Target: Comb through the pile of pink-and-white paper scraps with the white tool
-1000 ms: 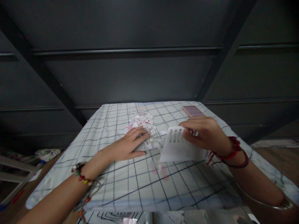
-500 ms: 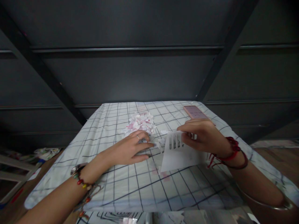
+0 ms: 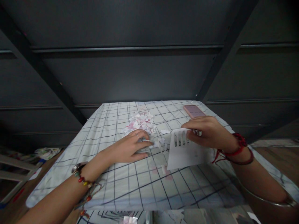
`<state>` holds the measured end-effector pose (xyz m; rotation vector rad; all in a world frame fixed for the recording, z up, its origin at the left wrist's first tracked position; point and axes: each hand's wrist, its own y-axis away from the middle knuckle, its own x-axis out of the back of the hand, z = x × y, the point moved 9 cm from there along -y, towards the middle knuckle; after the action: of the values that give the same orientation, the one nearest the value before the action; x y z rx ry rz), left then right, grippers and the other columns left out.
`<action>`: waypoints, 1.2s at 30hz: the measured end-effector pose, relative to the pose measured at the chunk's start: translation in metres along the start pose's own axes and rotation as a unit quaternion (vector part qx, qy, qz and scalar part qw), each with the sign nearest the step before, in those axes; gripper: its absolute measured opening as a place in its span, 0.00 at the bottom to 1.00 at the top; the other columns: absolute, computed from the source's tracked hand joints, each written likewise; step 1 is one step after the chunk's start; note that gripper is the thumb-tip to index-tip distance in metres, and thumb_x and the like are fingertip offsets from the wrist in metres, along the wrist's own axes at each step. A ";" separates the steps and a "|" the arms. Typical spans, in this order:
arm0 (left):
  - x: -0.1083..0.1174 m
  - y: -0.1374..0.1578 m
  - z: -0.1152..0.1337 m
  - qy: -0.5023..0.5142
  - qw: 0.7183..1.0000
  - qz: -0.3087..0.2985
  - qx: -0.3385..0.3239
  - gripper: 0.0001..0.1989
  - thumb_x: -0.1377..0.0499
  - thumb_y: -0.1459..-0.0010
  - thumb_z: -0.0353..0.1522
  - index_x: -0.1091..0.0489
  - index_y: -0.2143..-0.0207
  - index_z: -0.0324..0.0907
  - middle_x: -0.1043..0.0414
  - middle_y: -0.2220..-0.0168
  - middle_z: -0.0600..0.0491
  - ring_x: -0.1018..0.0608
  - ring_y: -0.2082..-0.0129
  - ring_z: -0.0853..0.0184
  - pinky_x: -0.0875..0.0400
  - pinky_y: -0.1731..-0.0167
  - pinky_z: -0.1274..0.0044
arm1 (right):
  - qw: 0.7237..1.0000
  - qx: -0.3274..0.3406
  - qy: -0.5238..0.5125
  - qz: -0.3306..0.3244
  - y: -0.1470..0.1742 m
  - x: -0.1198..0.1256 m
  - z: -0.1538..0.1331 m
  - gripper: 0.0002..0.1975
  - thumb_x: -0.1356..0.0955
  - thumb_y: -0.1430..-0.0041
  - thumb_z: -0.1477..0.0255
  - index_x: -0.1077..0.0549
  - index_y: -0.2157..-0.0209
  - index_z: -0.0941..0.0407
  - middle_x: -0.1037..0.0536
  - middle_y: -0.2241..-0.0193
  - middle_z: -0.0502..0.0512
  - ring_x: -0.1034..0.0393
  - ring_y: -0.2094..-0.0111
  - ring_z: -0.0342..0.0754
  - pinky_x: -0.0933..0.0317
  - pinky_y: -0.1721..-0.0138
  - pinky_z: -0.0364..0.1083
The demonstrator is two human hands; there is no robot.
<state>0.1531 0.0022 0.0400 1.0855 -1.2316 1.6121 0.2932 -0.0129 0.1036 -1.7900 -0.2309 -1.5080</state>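
Note:
My right hand (image 3: 206, 132) grips the slotted top edge of a white plastic scraper (image 3: 187, 151), which stands on edge on the checked cloth (image 3: 130, 183). My left hand (image 3: 130, 147) lies palm down on the cloth, fingers together, touching the near edge of a pile of white and pink paper scraps (image 3: 141, 123). A few loose scraps (image 3: 162, 143) lie between my left fingertips and the scraper. The scraper's lower edge rests right of my left hand, a short gap apart.
A pink phone (image 3: 193, 110) lies at the far right of the cloth, just behind my right hand. Dark metal beams and panels rise behind the table. Clutter sits on the floor at the left (image 3: 46, 153).
My right hand has shifted the scraper a little to the right, away from my left hand. My left hand has curled slightly and edged toward the loose scraps.

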 end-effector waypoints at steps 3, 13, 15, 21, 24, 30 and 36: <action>0.001 -0.002 0.001 0.005 1.000 -0.003 0.001 0.16 0.48 0.40 0.35 0.37 0.51 0.38 0.41 0.54 0.44 0.37 0.52 0.58 0.40 0.52 0.66 | 0.999 0.011 0.001 0.032 -0.002 0.004 -0.007 0.10 0.41 0.47 0.74 0.33 0.79 0.56 0.30 0.83 0.49 0.38 0.79 0.41 0.46 0.74 0.41; 0.002 -0.003 0.000 0.008 1.000 -0.004 0.006 0.16 0.47 0.40 0.36 0.37 0.51 0.38 0.40 0.54 0.44 0.37 0.52 0.57 0.40 0.52 0.65 | 0.996 0.015 0.038 0.074 0.000 0.010 -0.008 0.10 0.41 0.48 0.76 0.33 0.79 0.56 0.30 0.82 0.49 0.37 0.79 0.41 0.46 0.75 0.41; 0.001 -0.003 -0.001 0.008 1.000 -0.007 0.007 0.16 0.47 0.40 0.36 0.37 0.51 0.38 0.40 0.54 0.44 0.37 0.52 0.58 0.41 0.52 0.65 | 0.996 0.016 0.038 0.073 0.000 0.010 -0.008 0.10 0.41 0.48 0.76 0.33 0.79 0.56 0.30 0.82 0.49 0.37 0.79 0.41 0.46 0.75 0.41; 0.000 -0.003 -0.002 0.006 1.000 -0.007 0.010 0.17 0.47 0.40 0.36 0.37 0.51 0.39 0.40 0.54 0.44 0.37 0.52 0.58 0.41 0.52 0.66 | 0.997 0.011 0.050 0.058 -0.001 0.004 -0.008 0.10 0.41 0.49 0.76 0.33 0.79 0.56 0.31 0.83 0.48 0.37 0.78 0.41 0.46 0.74 0.41; 0.000 -0.002 -0.003 0.007 1.000 -0.003 0.010 0.17 0.47 0.40 0.36 0.37 0.51 0.39 0.40 0.54 0.44 0.37 0.52 0.58 0.40 0.52 0.66 | 0.994 0.008 0.081 0.072 -0.001 0.006 -0.007 0.10 0.41 0.49 0.76 0.33 0.80 0.56 0.31 0.83 0.49 0.37 0.78 0.42 0.46 0.74 0.42; 0.001 -0.002 -0.004 0.007 1.000 -0.001 0.013 0.16 0.47 0.40 0.36 0.37 0.51 0.39 0.40 0.54 0.44 0.37 0.52 0.58 0.40 0.52 0.66 | 0.985 -0.008 0.140 0.102 -0.001 0.007 -0.005 0.11 0.42 0.49 0.76 0.34 0.81 0.56 0.32 0.84 0.50 0.39 0.80 0.42 0.46 0.74 0.43; 0.002 -0.002 -0.006 0.009 1.000 0.007 0.014 0.16 0.47 0.40 0.36 0.37 0.51 0.39 0.39 0.55 0.44 0.37 0.52 0.58 0.40 0.52 0.65 | 0.981 -0.008 0.148 0.128 -0.002 0.010 -0.008 0.11 0.41 0.49 0.76 0.33 0.81 0.57 0.31 0.84 0.50 0.38 0.79 0.43 0.46 0.74 0.43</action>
<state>0.1540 0.0089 0.0412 1.0810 -1.2103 1.6508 0.2884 -0.0202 0.1137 -1.5163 0.1550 -1.5646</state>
